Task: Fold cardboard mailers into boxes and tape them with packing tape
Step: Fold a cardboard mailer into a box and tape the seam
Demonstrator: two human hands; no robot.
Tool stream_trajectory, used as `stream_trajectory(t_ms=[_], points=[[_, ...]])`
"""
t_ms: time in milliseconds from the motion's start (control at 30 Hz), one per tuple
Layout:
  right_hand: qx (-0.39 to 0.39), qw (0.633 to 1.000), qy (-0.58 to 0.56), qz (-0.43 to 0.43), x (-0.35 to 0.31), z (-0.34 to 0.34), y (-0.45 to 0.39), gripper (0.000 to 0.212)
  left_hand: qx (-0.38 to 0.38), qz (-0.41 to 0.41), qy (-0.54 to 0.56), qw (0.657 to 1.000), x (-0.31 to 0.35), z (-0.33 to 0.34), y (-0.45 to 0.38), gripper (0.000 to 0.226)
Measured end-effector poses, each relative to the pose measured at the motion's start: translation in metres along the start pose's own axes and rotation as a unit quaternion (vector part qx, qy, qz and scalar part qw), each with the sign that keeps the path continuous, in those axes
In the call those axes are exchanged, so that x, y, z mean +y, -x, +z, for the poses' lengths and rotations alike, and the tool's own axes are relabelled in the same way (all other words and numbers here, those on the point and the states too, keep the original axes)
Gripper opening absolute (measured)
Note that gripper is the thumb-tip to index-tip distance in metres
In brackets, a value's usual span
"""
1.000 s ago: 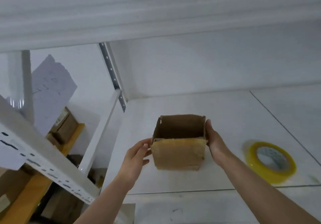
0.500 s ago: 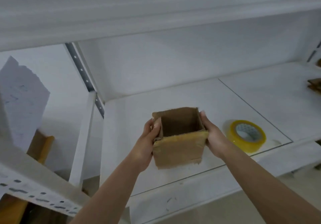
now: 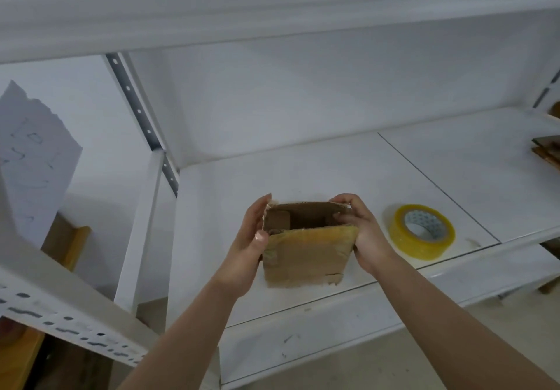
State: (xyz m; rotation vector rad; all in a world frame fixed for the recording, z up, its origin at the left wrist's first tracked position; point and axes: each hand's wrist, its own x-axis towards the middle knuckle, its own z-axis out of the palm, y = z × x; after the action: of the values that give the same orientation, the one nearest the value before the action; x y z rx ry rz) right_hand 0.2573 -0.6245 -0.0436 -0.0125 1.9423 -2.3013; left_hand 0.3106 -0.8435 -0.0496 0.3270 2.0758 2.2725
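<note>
Head view: left hand (image 3: 251,245) and right hand (image 3: 360,232) grip opposite walls of the cardboard box (image 3: 306,253) held between them, near side taped, top unsealed, tape roll (image 3: 421,231) idle just right of the right hand, so closing appears to remain.

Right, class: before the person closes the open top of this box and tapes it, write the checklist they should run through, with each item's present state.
1. Box held on both sides: ok, left hand and right hand grip it.
2. Top open for folding: ok.
3. Near face already taped: ok, glossy tape shows.
4. Tape roll within reach: ok, on the shelf right of the box.
5. A hand free for tape: not ok.
6. Loose tape end findable: cannot tell.
</note>
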Motion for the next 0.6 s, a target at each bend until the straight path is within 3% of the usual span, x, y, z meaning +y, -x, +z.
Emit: stream_trajectory(t_ms=[67, 200, 300, 333, 433, 467, 533, 600], points=[[0.012, 0.999, -0.032, 0.018, -0.001, 0.001, 0.001, 0.028, 0.011, 0.011, -0.034, 0.999, -0.001, 0.002, -0.001, 0.066], [-0.005, 0.999, -0.027, 0.046, -0.002, -0.004, 0.001, 0.036, 0.131, -0.028, -0.009, 0.991, 0.006, 0.012, -0.012, 0.011], [-0.006, 0.996, 0.070, 0.047, -0.003, -0.002, -0.002, 0.009, 0.170, -0.075, -0.129, 0.974, 0.012, 0.014, -0.019, 0.009], [-0.004, 0.995, 0.090, 0.043, -0.002, -0.002, -0.003, 0.014, 0.173, -0.075, -0.204, 0.961, 0.017, 0.015, -0.020, 0.011], [-0.010, 0.991, 0.126, 0.038, -0.001, -0.001, -0.003, 0.020, 0.146, -0.002, -0.405, 0.903, 0.035, 0.027, -0.022, 0.022], [-0.021, 0.990, 0.133, 0.036, -0.003, -0.002, -0.002, 0.019, 0.103, 0.026, -0.475, 0.874, 0.039, 0.034, -0.023, 0.041], [-0.047, 0.989, 0.138, 0.031, -0.008, -0.007, -0.001, 0.013, -0.018, 0.017, -0.619, 0.785, 0.039, 0.045, -0.026, 0.086], [-0.029, 0.986, 0.160, 0.018, -0.015, -0.021, -0.006, 0.021, -0.108, -0.028, -0.717, 0.688, 0.031, 0.050, -0.027, 0.101]])
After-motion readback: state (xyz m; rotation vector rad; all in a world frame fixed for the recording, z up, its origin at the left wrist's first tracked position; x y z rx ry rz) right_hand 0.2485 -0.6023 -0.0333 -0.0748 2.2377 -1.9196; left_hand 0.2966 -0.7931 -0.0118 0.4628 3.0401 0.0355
